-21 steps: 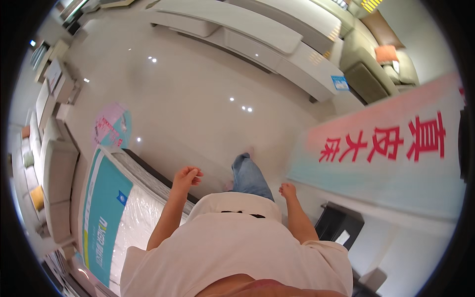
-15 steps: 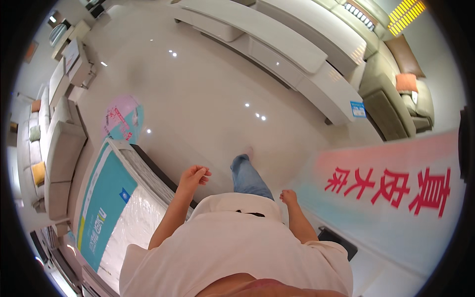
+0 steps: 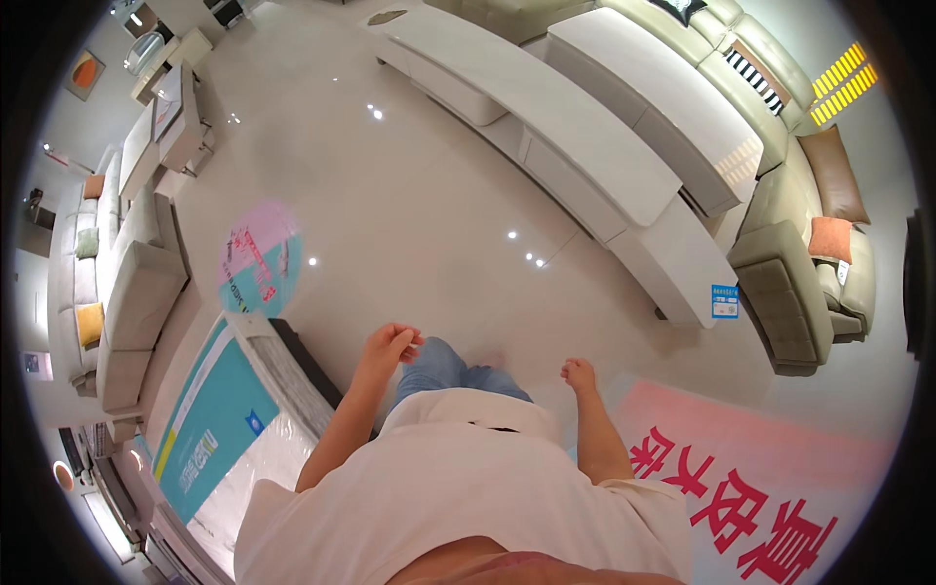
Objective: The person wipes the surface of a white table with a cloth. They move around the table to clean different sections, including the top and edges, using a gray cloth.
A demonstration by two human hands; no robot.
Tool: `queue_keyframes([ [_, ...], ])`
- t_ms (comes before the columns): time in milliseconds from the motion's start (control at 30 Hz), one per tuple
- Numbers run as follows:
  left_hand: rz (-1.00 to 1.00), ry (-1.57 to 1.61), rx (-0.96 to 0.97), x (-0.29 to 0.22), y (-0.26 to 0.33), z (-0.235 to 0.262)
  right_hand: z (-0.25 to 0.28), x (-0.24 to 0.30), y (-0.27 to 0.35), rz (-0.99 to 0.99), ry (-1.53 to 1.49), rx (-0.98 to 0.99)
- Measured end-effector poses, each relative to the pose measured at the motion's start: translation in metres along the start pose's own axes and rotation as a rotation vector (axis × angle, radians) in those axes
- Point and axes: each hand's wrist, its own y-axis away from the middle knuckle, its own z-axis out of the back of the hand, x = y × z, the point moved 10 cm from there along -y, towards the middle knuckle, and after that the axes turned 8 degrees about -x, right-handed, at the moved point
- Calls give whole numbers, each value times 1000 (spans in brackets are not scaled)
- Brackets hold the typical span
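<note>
here, left hand (image 3: 393,345) loosely curled near mattress (image 3: 255,468), right hand (image 3: 579,374) curled near pink banner (image 3: 770,444)

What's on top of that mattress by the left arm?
On the mattress, a teal cover lies to the left, with shiny, clear-looking plastic to its right. The left forearm and pale shirt block part of it, so what's behind them can't be seen.

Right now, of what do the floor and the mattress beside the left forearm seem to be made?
The floor: probably polished ceramic or stone tile, from the bright reflections and faint joint lines.
The mattress: grey, fabric-like side; its pale top looks covered with clear plastic, judging by shiny creases.
</note>
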Motion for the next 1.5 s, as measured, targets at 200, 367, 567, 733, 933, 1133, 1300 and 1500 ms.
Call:
queue_keyframes([
  [200, 70, 53, -75, -8, -83, 24, -27, 13, -46, -164, 230, 73],
  [367, 31, 144, -47, -69, -181, 37, -51, 43, -70, -212, 464, 130],
  [567, -43, 122, 19, -182, -289, 58, -109, 143, -131, -98, 503, 102],
  [733, -107, 41, -88, -248, -376, 107, -190, 313, -186, 84, 276, 6],
  [933, -36, 127, -121, -292, -451, 124, -251, 459, -230, 241, 222, 76],
  [1133, -23, 163, -242, -331, -517, 151, -272, 394, -315, -46, 718, 326],
  [1300, 27, 271, -428, -368, -578, 188, -262, 402, -436, 111, 941, 480],
  [1500, -32, 371, -446, -433, -661, 199, -292, 652, -602, 432, 895, -33],
])
